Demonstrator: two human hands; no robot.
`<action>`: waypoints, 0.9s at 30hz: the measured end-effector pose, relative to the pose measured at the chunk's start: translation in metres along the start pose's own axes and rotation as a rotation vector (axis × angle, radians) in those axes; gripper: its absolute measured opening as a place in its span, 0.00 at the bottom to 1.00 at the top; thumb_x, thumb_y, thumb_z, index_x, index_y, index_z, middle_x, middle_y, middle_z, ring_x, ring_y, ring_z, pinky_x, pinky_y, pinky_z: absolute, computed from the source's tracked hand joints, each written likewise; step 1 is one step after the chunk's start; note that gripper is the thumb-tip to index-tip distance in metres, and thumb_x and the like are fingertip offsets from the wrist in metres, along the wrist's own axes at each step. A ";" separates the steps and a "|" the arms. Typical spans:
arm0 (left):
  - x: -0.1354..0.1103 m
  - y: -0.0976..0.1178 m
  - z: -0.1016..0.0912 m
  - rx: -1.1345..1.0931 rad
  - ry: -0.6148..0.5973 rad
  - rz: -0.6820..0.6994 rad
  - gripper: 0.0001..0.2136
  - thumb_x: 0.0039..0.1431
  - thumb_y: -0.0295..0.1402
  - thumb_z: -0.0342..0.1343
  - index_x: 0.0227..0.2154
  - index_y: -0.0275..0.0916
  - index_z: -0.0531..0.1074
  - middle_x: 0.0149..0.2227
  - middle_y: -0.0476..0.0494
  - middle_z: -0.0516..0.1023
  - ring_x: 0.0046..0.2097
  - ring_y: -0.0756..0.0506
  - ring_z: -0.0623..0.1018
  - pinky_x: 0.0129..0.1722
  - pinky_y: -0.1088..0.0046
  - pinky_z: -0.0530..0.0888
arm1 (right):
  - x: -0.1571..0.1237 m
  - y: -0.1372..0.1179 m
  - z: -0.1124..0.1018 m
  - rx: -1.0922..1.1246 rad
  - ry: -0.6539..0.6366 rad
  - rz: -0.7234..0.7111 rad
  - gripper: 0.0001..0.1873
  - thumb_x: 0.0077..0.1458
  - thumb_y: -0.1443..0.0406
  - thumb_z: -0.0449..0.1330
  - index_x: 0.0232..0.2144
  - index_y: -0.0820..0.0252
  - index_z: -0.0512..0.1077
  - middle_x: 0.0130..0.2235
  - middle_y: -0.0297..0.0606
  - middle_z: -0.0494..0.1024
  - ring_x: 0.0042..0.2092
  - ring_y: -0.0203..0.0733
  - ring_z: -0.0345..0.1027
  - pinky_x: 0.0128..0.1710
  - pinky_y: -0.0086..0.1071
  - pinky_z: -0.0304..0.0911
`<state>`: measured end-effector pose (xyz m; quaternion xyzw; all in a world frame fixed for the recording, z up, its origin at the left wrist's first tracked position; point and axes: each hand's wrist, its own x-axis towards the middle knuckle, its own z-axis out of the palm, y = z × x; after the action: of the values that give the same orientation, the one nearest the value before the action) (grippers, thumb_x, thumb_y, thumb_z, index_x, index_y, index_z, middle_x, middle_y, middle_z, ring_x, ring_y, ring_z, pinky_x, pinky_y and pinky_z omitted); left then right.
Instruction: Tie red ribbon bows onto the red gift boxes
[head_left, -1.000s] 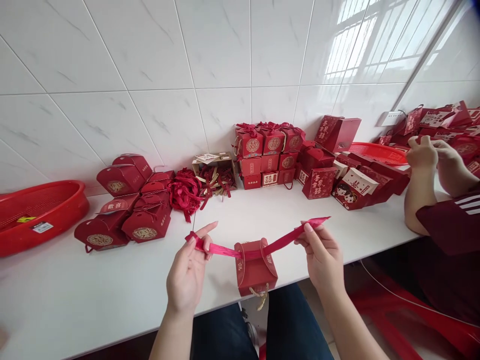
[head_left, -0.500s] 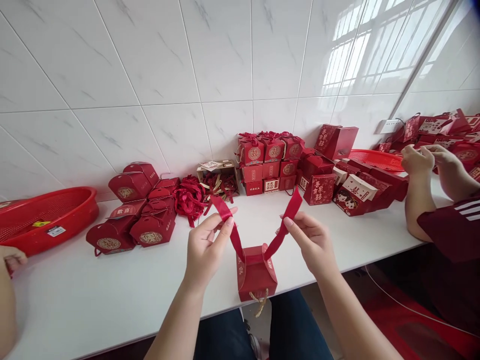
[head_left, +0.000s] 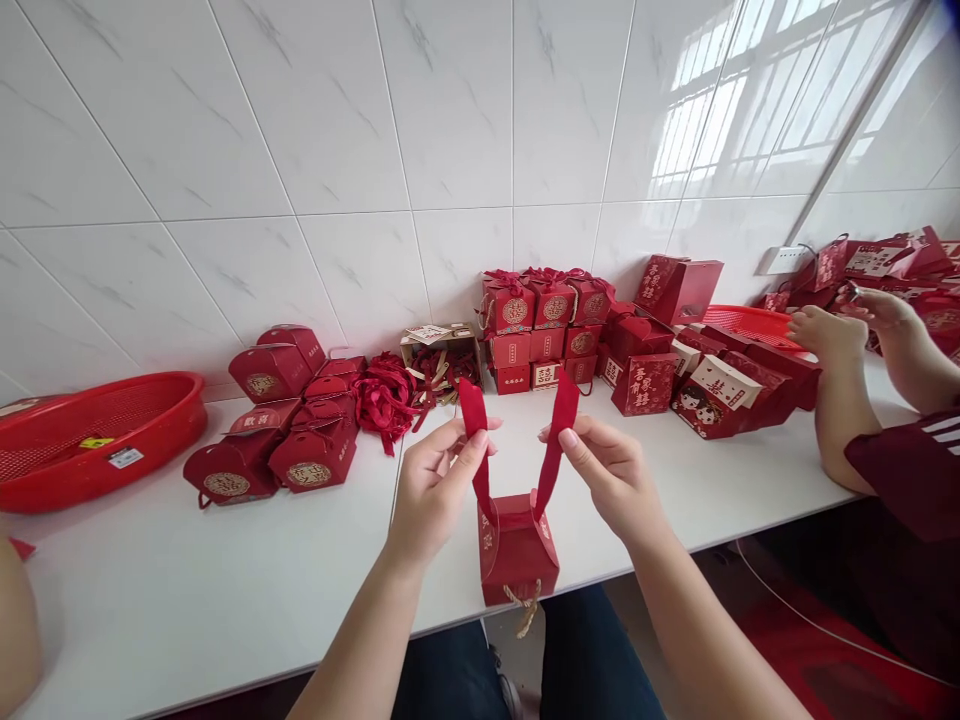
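Observation:
A small red gift box [head_left: 519,562] stands at the table's front edge, with a twisted cord loop [head_left: 525,598] hanging from its near side. A wide red ribbon [head_left: 551,465] runs through the top of the box, and its two ends rise in a V. My left hand [head_left: 439,475] pinches the left end between thumb and fingers. The right end is pinched by my right hand [head_left: 611,470]. Both hands are above the box and apart from it, with the ribbon tips sticking up past the fingers.
Behind are stacked red boxes with bows [head_left: 551,315], a heap of red ribbon [head_left: 384,395] and an open carton [head_left: 442,350]. Left stand several red boxes [head_left: 311,460] and a red plastic basket [head_left: 112,470]. Co-workers' arms show at far left [head_left: 19,620] and right [head_left: 847,390].
My hands have come closer together, and the two ribbon ends now stand more upright. The view has shifted slightly. At the far left, the co-worker's hand has left the view.

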<state>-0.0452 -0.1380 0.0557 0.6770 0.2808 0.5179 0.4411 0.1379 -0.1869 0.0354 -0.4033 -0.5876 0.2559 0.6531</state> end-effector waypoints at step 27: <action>-0.010 0.004 0.007 0.100 -0.183 -0.143 0.34 0.56 0.33 0.60 0.62 0.46 0.52 0.27 0.52 0.77 0.33 0.48 0.76 0.37 0.73 0.72 | -0.010 0.000 0.018 0.057 -0.233 -0.010 0.09 0.59 0.61 0.57 0.40 0.56 0.74 0.33 0.38 0.74 0.33 0.39 0.67 0.32 0.32 0.65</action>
<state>-0.0417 -0.1498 0.0541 0.7208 0.3122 0.4067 0.4664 0.1188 -0.1910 0.0291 -0.3493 -0.6541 0.3144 0.5928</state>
